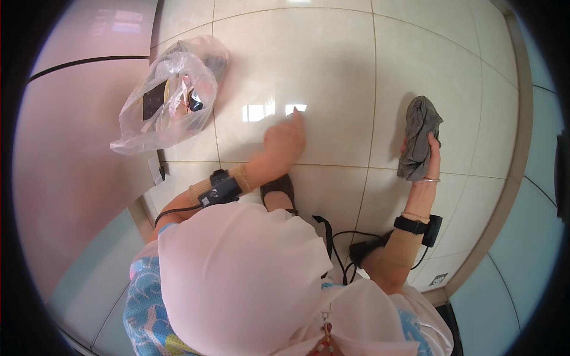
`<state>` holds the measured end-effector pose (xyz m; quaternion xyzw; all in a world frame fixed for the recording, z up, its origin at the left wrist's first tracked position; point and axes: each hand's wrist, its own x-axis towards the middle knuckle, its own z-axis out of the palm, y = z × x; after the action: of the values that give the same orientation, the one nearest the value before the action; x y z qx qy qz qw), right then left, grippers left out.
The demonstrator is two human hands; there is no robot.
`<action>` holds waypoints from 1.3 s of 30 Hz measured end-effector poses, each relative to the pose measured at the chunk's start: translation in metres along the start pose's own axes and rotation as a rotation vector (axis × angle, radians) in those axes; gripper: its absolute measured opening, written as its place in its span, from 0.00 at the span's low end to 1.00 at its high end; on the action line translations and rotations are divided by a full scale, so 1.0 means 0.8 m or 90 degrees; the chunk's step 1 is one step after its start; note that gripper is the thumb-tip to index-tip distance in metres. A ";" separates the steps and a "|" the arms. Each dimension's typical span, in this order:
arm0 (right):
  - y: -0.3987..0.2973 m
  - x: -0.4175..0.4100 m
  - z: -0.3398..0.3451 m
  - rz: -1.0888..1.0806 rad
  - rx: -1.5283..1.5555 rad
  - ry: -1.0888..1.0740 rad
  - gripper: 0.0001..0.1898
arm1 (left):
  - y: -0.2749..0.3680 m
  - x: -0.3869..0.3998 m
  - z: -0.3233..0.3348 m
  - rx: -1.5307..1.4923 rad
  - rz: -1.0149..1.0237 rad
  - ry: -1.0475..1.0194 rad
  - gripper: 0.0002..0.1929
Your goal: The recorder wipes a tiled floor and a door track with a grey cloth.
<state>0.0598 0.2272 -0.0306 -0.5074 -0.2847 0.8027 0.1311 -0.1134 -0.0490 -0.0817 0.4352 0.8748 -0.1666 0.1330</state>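
Observation:
My right hand (432, 153) grips a folded, bunched grey cloth (418, 133) above the tiled floor at the right. My left hand (285, 138) is over the floor (329, 80) near the middle, its index finger extended away from me and the other fingers curled; it is slightly blurred, and nothing shows in it. Whether the fingertip touches the tile cannot be told. Left of that hand, a translucent plastic bag (178, 129) with mixed items inside lies against a glossy pinkish cabinet or appliance front.
The glossy pinkish front (89, 147) borders the floor at the left. Pale blue panels (503, 249) stand along the right side. Below me are my dark shoes (278, 191) and black cables (343, 253). Both forearms wear strapped devices with cables.

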 end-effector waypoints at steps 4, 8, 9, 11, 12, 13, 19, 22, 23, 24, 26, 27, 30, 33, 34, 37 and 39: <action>0.000 -0.001 0.003 -0.013 0.018 0.009 0.22 | 0.051 -0.003 -0.050 -0.029 0.165 -0.015 0.38; 0.001 -0.001 0.005 -0.007 0.000 0.001 0.22 | 0.049 0.002 -0.048 0.093 0.261 -0.039 0.39; 0.002 -0.001 0.005 -0.003 -0.002 -0.003 0.22 | 0.043 0.003 -0.039 0.092 0.260 -0.041 0.39; 0.001 -0.001 0.002 -0.009 0.000 0.001 0.22 | 0.019 0.004 -0.014 0.077 0.123 0.037 0.39; 0.001 -0.002 0.002 -0.017 0.002 0.004 0.22 | 0.002 0.006 -0.007 0.078 0.123 0.037 0.39; 0.000 -0.003 0.001 -0.017 0.003 0.004 0.22 | -0.016 0.007 -0.001 0.075 0.095 0.051 0.39; -0.001 -0.006 0.011 -0.020 0.018 0.028 0.23 | -0.043 -0.020 -0.002 0.103 0.028 0.031 0.38; 0.004 0.000 0.007 -0.012 0.005 0.004 0.23 | -0.042 -0.033 0.002 0.078 -0.001 -0.004 0.37; -0.001 -0.003 0.010 -0.014 0.003 -0.011 0.24 | -0.041 -0.035 0.004 0.044 -0.003 0.003 0.37; -0.003 -0.006 0.012 -0.016 0.000 -0.026 0.25 | -0.041 -0.038 0.006 0.046 -0.008 0.003 0.37; -0.001 -0.006 0.016 -0.028 -0.011 -0.015 0.26 | -0.044 -0.048 0.007 -0.013 -0.051 -0.066 0.38; 0.002 -0.005 0.017 -0.042 -0.021 0.000 0.27 | -0.046 -0.052 0.012 -0.009 -0.061 -0.069 0.38; 0.004 0.004 0.005 -0.046 -0.031 -0.021 0.28 | -0.056 -0.071 0.024 -0.001 -0.122 -0.072 0.41; -0.002 0.005 -0.011 -0.035 -0.041 -0.041 0.28 | -0.060 -0.086 0.025 -0.011 -0.124 -0.029 0.39; -0.003 0.003 -0.006 -0.024 -0.038 -0.077 0.27 | -0.061 -0.092 0.024 -0.010 -0.127 -0.052 0.39; 0.000 -0.003 0.005 -0.048 -0.040 -0.051 0.27 | -0.064 -0.110 0.031 0.006 -0.129 -0.033 0.39; -0.001 -0.006 0.009 -0.047 -0.037 -0.054 0.26 | -0.065 -0.118 0.028 0.025 -0.123 0.012 0.39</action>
<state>0.0555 0.2229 -0.0239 -0.4656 -0.3317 0.8096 0.1332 -0.0979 -0.1549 -0.0572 0.3530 0.9104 -0.1914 0.0992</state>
